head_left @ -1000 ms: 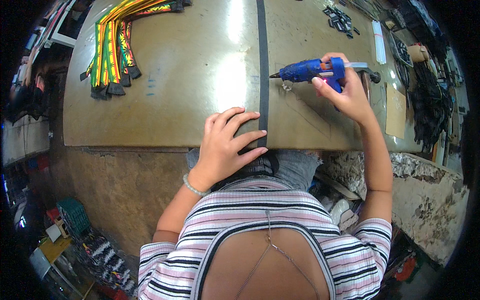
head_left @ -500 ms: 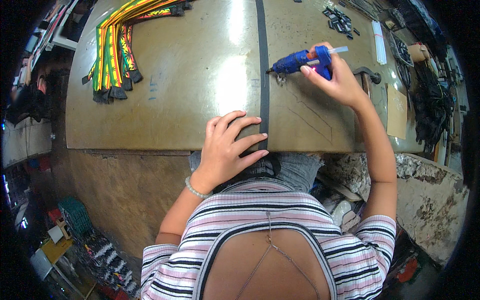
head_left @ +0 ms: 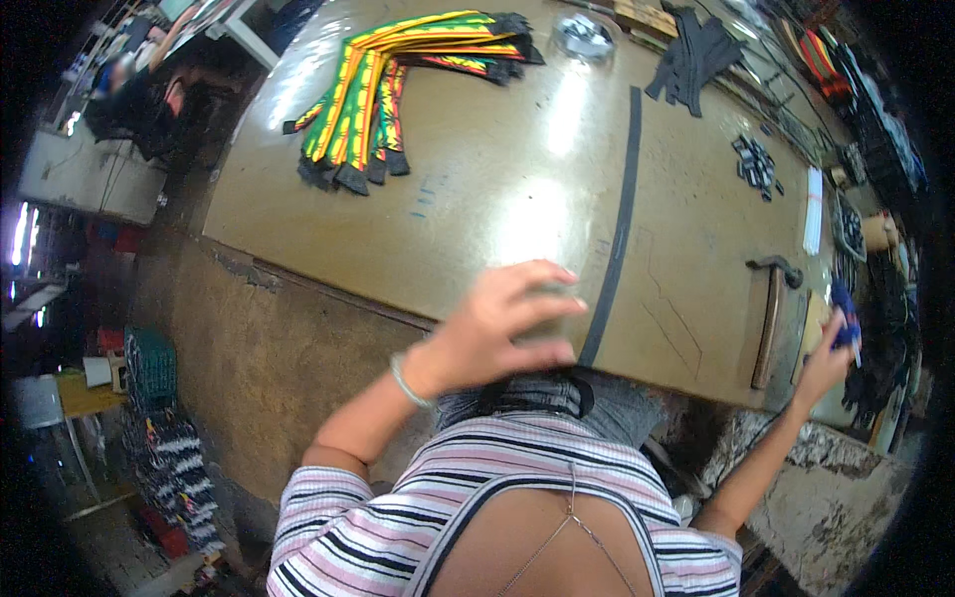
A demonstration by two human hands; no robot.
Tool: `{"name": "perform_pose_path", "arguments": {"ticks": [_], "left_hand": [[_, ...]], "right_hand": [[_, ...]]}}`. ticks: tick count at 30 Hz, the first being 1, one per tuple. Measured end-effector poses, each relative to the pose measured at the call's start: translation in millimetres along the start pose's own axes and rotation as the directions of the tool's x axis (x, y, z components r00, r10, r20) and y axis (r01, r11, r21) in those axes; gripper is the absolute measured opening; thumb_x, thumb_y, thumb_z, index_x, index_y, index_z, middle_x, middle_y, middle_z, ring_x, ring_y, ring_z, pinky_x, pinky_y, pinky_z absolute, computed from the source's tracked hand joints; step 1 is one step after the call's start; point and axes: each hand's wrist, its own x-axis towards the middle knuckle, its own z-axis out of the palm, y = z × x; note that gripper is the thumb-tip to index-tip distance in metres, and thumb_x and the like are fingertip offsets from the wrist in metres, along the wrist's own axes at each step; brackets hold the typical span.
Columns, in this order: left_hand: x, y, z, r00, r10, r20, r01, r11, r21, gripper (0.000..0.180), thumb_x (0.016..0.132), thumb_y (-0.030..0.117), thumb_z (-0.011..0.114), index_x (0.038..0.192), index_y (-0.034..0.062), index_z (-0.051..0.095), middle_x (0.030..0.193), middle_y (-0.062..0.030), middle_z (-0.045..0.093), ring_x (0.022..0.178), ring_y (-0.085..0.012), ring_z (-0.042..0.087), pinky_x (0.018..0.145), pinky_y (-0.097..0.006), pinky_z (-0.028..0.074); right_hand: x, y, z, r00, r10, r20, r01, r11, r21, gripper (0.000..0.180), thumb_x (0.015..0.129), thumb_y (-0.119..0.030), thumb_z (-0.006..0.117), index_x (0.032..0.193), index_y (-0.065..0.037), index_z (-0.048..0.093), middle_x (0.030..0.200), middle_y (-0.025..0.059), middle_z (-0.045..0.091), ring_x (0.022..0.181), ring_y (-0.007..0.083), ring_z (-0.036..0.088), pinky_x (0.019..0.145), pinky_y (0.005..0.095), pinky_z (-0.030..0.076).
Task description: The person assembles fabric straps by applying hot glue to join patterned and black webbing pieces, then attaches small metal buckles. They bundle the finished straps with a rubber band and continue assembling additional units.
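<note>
Your left hand [head_left: 502,323] hovers open, fingers spread, at the bench [head_left: 477,199] edge near centre frame, just beside the long black strap [head_left: 614,239]. Far right, your right hand [head_left: 826,358] grips the blue glue gun [head_left: 846,318], near the hammer [head_left: 771,313].

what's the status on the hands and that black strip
Left hand open, pressing near end of black strip. Right hand shut on blue glue gun, off to the side. Hammer lies between.

Single head-worn fisheye view – looks steeply down over the person's chest onto the near surface [head_left: 477,189] edge – close range.
</note>
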Motion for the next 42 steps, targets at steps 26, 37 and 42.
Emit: {"name": "perform_pose_path", "arguments": {"ticks": [26, 37, 42], "left_hand": [[109.4, 16.8, -118.8, 0.838, 0.385, -0.387, -0.179, 0.864, 0.471, 0.02, 0.09, 0.005, 0.07, 0.11, -0.0002, 0.071, 0.097, -0.0077, 0.073, 0.078, -0.0085, 0.065, 0.066, -0.02, 0.05], [81.2, -10.2, 36.4, 0.97, -0.239, 0.044, 0.242, 0.969, -0.057, 0.025, 0.087, 0.019, 0.072, 0.102, -0.0006, 0.072, 0.092, -0.0165, 0.072, 0.082, -0.0244, 0.07, 0.073, -0.034, 0.053], [68.2, -29.9, 55.9, 0.967, -0.256, 0.006, 0.256, 0.965, -0.06, 0.025, 0.086, 0.017, 0.072, 0.104, 0.0006, 0.071, 0.093, -0.0182, 0.071, 0.082, -0.0276, 0.069, 0.076, -0.035, 0.053]], "right_hand": [[-92.5, -194.8, -51.8, 0.801, -0.565, -0.198, 0.568, 0.614, 0.548, 0.048, 0.099, -0.028, 0.059, 0.132, 0.006, 0.053, 0.137, 0.0191, 0.056, 0.129, 0.0278, 0.051, 0.11, 0.0418, 0.039], [-139.5, -212.8, 78.5, 0.753, -0.317, 0.577, -0.004, 0.874, 0.486, 0.024, 0.089, -0.017, 0.069, 0.109, -0.002, 0.071, 0.103, 0.0186, 0.071, 0.091, 0.0272, 0.07, 0.081, 0.0353, 0.053], [-149.8, -190.6, 105.0, 0.74, -0.487, 0.464, 0.254, 0.841, 0.478, 0.023, 0.088, -0.015, 0.071, 0.109, -0.006, 0.073, 0.092, 0.0143, 0.069, 0.085, 0.0251, 0.067, 0.078, 0.0327, 0.051]]}}
